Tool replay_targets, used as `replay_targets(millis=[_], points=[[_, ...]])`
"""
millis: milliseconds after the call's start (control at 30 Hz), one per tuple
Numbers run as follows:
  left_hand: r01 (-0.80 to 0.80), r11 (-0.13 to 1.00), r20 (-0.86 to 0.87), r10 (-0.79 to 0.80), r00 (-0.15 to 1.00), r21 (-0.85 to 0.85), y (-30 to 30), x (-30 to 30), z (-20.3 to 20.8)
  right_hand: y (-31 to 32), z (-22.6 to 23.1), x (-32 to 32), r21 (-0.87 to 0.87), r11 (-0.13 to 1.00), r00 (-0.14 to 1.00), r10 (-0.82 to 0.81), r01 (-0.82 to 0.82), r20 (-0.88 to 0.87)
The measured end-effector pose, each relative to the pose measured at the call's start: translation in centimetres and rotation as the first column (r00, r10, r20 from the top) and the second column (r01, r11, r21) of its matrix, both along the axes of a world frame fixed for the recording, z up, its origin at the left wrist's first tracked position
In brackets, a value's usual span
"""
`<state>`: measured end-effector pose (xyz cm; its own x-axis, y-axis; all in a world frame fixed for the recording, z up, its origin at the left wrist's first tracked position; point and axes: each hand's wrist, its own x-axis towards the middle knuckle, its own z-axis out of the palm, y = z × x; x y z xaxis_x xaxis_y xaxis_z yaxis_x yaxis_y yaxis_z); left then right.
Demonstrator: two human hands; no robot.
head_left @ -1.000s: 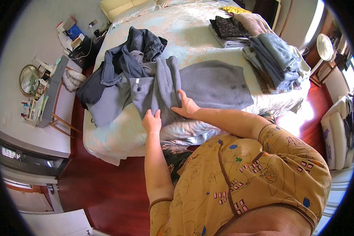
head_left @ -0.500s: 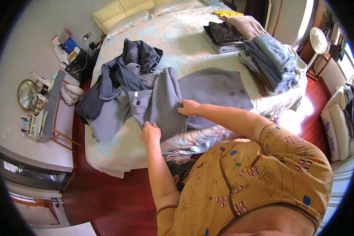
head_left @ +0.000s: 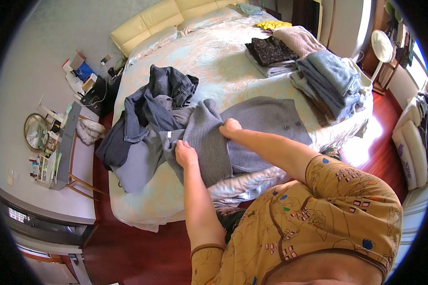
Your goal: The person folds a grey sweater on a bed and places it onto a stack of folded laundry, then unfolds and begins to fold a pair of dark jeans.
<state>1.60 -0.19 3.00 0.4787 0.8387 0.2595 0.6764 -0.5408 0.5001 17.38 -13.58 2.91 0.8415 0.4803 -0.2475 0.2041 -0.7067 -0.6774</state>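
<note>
A grey ribbed knit cardigan (head_left: 205, 156) lies across the near side of the bed, with part of it folded over. Two dark buttons show on its flat right-hand panel (head_left: 271, 123), and a small white label sits near its left edge. My left hand (head_left: 186, 153) is closed on the left edge of the folded ribbed part. My right hand (head_left: 230, 128) grips the right edge of that same part, fingers partly hidden. Left of the cardigan is a loose heap of dark trousers (head_left: 152, 102), with a plain grey garment (head_left: 140, 164) under and beside it.
Folded clothes (head_left: 328, 78) are stacked on the bed's right side, beside a dark patterned folded piece (head_left: 270, 50). Yellow cloth (head_left: 273, 24) lies farther back. A narrow grey desk (head_left: 67, 142) stands left, a white fan (head_left: 382, 46) right. The bed (head_left: 142, 209) has a pale floral cover.
Both hands have slid farther up the folded cardigan, away from me, still gripping its edges. The whole view has shifted, so the bed sits lower in the picture.
</note>
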Motion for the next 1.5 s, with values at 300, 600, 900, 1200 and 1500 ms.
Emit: replay_targets(millis=[300, 600, 900, 1200, 1500], points=[[0.096, 0.949, 0.039, -0.089, 0.995, -0.299, 1.7, 2.3, -1.2, 1.8, 0.4, -0.5, 0.126, 0.989, 0.996, -0.074, 0.079, -0.044], [0.780, 0.303, 0.829, 0.071, 0.555, -0.548, -2.7, -7.0, 6.0, -2.2, 4.8, -3.2, 0.743, 0.624, 0.686, 0.431, 0.242, -0.586], [0.720, 0.653, 0.479, -0.567, 0.670, -0.233, -12.9, -18.5, 11.9, -11.8, 10.9, -10.4, 0.882, 0.432, 0.314, 0.877, -0.188, -0.363], [0.562, 0.825, -0.025, -0.564, 0.825, -0.060, -16.5, -20.8, 13.1, -11.7, 9.5, -8.4, 0.208, 0.266, 0.255, 0.964, -0.941, -0.080], [0.395, 0.919, 0.383, -0.371, 0.846, 0.018, -7.5, -12.0, 12.8, -8.6, 6.5, -8.3, 0.777, 0.629, 0.174, 0.762, 0.028, -0.624]])
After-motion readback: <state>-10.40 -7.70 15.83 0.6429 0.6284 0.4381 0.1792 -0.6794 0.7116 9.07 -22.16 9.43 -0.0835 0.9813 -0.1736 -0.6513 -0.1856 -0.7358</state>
